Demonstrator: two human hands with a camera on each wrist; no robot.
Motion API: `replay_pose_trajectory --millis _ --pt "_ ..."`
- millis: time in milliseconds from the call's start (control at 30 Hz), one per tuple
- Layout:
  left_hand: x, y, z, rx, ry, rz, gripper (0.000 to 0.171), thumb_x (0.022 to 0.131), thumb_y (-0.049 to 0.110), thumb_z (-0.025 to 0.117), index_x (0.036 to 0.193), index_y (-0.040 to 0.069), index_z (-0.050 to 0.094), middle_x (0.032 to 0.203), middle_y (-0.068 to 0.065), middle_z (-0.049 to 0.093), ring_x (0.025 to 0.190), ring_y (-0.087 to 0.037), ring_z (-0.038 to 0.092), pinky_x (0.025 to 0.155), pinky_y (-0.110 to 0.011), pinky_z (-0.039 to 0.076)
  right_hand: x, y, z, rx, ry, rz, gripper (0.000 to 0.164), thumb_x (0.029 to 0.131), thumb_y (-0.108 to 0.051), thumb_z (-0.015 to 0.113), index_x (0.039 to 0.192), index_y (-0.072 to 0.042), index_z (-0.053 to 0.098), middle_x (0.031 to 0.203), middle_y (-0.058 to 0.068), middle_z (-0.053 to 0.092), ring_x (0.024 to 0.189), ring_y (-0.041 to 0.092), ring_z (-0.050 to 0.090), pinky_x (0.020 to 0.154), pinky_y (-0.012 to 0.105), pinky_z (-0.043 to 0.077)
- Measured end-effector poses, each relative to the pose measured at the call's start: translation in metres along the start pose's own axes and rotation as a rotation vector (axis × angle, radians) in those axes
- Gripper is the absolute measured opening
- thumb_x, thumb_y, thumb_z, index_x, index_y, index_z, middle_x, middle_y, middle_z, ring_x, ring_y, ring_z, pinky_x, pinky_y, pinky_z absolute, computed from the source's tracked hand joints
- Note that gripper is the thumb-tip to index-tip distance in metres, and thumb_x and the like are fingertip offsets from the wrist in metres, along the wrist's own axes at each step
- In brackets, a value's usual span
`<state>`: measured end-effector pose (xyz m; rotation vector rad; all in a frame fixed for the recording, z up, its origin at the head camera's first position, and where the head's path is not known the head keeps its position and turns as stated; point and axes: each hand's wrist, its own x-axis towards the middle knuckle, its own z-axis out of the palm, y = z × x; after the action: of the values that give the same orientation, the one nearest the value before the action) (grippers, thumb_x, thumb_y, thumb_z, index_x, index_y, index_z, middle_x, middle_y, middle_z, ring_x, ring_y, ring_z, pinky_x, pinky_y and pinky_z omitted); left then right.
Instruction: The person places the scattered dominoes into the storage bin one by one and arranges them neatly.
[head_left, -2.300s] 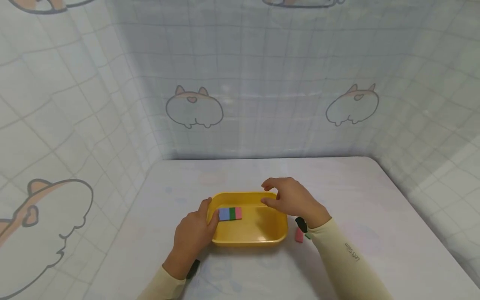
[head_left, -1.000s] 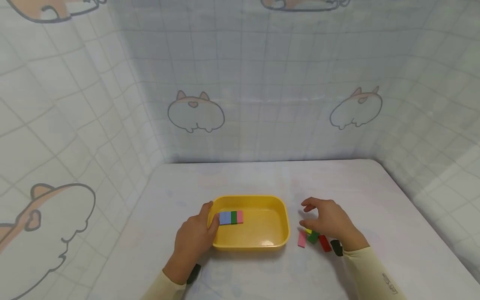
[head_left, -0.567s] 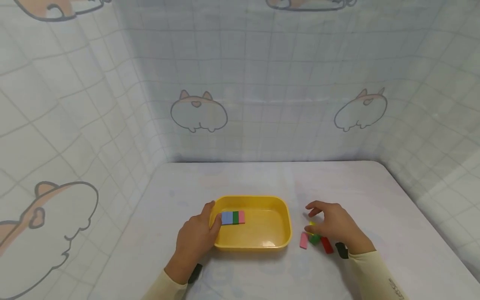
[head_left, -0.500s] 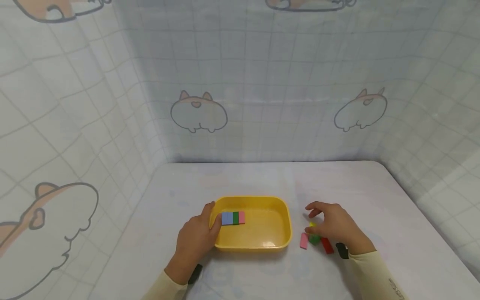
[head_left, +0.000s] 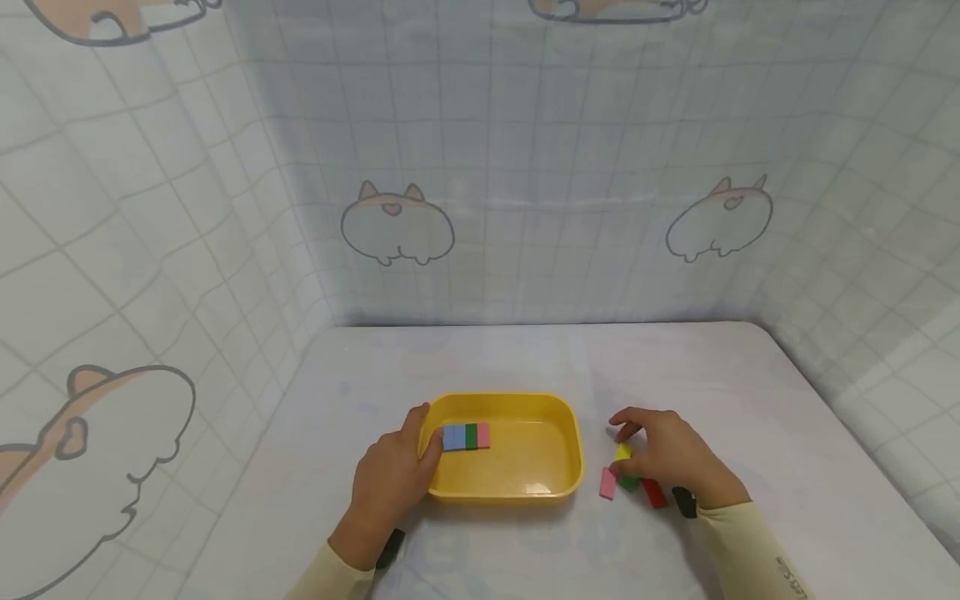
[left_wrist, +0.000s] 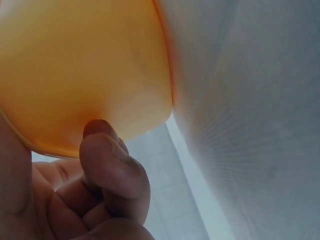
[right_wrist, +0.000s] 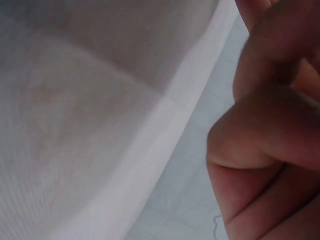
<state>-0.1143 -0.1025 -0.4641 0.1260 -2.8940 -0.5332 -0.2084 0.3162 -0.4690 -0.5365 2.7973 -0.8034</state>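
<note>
My left hand (head_left: 395, 468) grips the left end of a yellow plastic tray (head_left: 502, 497), thumb over the rim and fingers outside; in the left wrist view the curled fingers (left_wrist: 112, 165) lie against its outer wall. Inside the tray, beside the thumb, blue blocks (head_left: 454, 437), a green block (head_left: 471, 436) and a pink block (head_left: 483, 435) form a row. Right of the tray, my right hand (head_left: 671, 450) pinches a small yellow block (head_left: 624, 452) between thumb and fingertips. Under and beside it lie a green block (head_left: 628, 482), a pink block (head_left: 607, 483) and a red block (head_left: 654, 492).
The white table (head_left: 525, 358) ends at a back wall of grid-patterned cloth (head_left: 555, 208) with cartoon animals printed on it. More of the same cloth hangs at the left and right sides. Dark bands show at both wrists.
My right hand has moved from over the tray to the loose blocks at its right, and its thumb and fingertips have closed on the yellow block. The left hand keeps its hold on the tray.
</note>
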Motion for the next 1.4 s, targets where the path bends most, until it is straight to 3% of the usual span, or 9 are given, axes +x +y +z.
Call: replay_pose_trajectory --millis 267,567,933,1233,1400 --pt "-0.002 0.0 0.0 0.0 -0.003 -0.002 0.055 0.106 0.048 0.055 0.151 0.017 0.051 0.075 -0.006 0.067 0.056 -0.018 0.051 0.051 -0.038 0.046 -0.005 0.003 -0.002 0.026 -0.006 -0.003 0.064 0.071 -0.045 0.097 0.125 -0.024 0.071 0.102 -0.012 0.07 0.101 0.019 0.061 0.089 0.047 0.054" --pt "-0.005 -0.001 -0.001 -0.013 0.006 0.011 0.054 0.107 0.047 0.055 0.151 0.017 0.051 0.073 -0.006 0.066 0.056 -0.018 0.051 0.051 -0.038 0.046 -0.008 0.003 -0.001 0.046 -0.01 0.039 0.059 0.074 -0.038 0.097 0.125 -0.022 0.071 0.1 -0.01 0.07 0.095 0.02 0.06 0.08 0.038 0.054" --pt "-0.007 -0.002 -0.001 -0.017 0.004 0.013 0.054 0.106 0.047 0.055 0.152 0.017 0.051 0.072 -0.005 0.065 0.055 -0.018 0.051 0.05 -0.038 0.045 -0.011 0.001 0.0 0.048 -0.01 0.047 0.061 0.073 -0.038 0.098 0.125 -0.021 0.071 0.097 -0.007 0.069 0.089 0.019 0.059 0.076 0.035 0.055" --pt "-0.009 -0.002 -0.002 -0.024 0.019 0.027 0.053 0.106 0.046 0.056 0.15 0.016 0.052 0.075 -0.007 0.068 0.056 -0.017 0.053 0.05 -0.038 0.046 -0.011 0.002 0.003 0.026 0.027 -0.003 0.056 0.076 -0.039 0.096 0.123 -0.02 0.072 0.1 -0.009 0.071 0.09 0.015 0.061 0.079 0.038 0.055" --pt "-0.009 -0.004 -0.002 -0.017 0.006 0.016 0.054 0.106 0.047 0.055 0.151 0.017 0.051 0.078 -0.007 0.069 0.058 -0.017 0.054 0.052 -0.039 0.047 -0.012 0.002 0.003 0.023 0.011 0.017 0.057 0.075 -0.039 0.097 0.124 -0.023 0.072 0.103 -0.01 0.071 0.091 0.015 0.061 0.082 0.038 0.055"
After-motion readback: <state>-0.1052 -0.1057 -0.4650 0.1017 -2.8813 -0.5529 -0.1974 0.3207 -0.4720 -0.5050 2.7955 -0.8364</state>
